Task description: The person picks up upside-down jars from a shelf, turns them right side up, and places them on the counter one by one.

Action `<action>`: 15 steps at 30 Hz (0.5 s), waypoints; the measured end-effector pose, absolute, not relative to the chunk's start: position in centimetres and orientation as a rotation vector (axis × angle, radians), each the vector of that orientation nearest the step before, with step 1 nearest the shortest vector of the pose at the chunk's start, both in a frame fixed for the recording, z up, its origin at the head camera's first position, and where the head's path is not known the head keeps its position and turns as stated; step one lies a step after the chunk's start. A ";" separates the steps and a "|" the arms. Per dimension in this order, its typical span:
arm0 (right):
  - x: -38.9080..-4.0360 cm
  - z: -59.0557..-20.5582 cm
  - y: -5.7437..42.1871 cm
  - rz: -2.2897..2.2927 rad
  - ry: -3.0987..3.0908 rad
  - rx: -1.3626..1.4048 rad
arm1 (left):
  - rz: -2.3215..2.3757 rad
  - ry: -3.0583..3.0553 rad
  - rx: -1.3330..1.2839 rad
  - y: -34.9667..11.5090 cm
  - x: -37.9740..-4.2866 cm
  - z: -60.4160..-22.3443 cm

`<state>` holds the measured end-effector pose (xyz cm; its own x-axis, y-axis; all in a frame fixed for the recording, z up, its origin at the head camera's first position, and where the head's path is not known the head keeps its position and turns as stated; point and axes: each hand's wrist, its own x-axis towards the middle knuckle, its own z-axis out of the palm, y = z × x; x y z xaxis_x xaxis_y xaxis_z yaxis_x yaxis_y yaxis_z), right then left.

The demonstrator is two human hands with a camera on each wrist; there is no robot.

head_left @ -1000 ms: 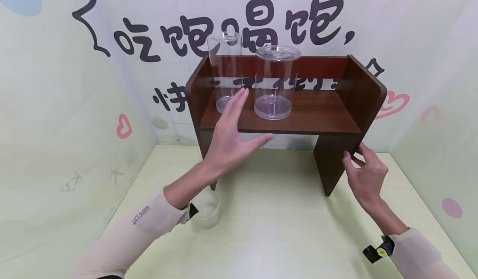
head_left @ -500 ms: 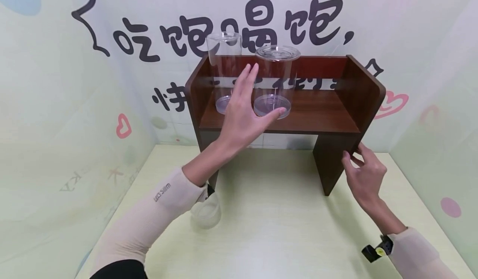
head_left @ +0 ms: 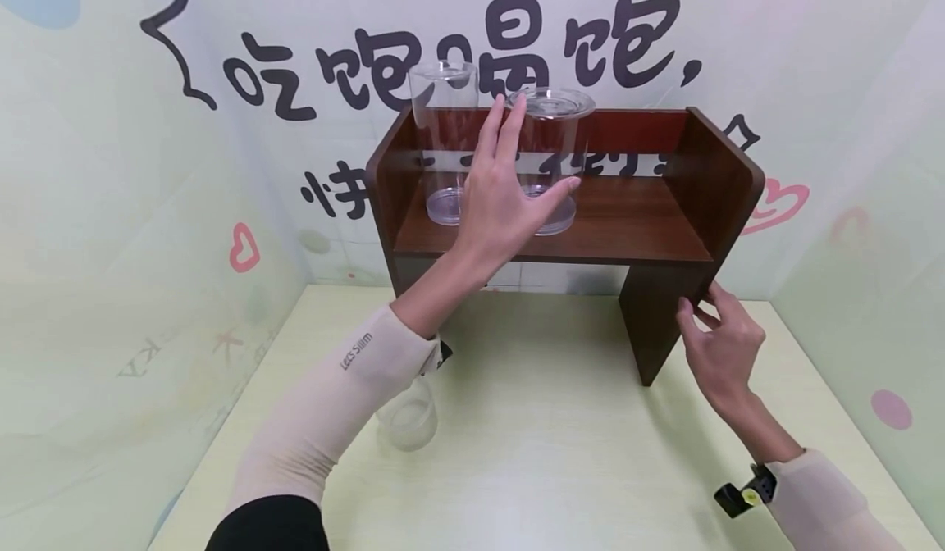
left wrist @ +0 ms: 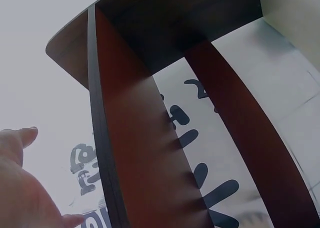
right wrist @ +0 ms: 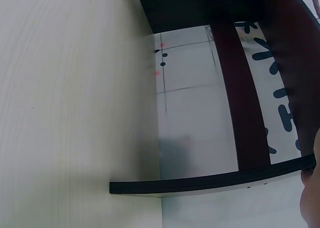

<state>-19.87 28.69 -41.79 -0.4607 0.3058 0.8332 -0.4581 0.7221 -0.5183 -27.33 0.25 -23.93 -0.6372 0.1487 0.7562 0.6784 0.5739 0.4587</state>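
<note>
Left hand (head_left: 499,194) by wide jar (head_left: 559,153) near front edge of shelf (head_left: 642,219), grip released — right hand (head_left: 723,348) pinching shelf's right edge.

Head view gives you bright, even light, mostly sharp. Pale glare on table (head_left: 531,494) near bottom edge; soft shadow beneath shelf (head_left: 635,219); glints atop wide clear jar (head_left: 567,137). Left wrist view: upper left washed white, straight boards bowed. Right wrist view: dimmer, softer, shelf near black.
</note>
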 end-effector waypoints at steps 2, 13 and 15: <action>-19.9 -41.8 28.7 0.879 -1.854 0.116 | -1.019 -2.121 -0.651 0.5 -27.6 -23.8; -20.0 -42.0 28.7 0.873 -1.847 0.116 | -1.039 -2.115 -0.623 1.5 -28.8 -22.9; -20.0 -42.0 28.7 0.876 -1.848 0.121 | -1.045 -2.098 -0.619 1.5 -28.9 -22.8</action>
<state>-19.98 28.69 -41.99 -0.4547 0.3020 0.8378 -0.4572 0.7281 -0.5107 -28.89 1.47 -22.84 -0.6393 0.1044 0.7618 0.6708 0.5601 0.4861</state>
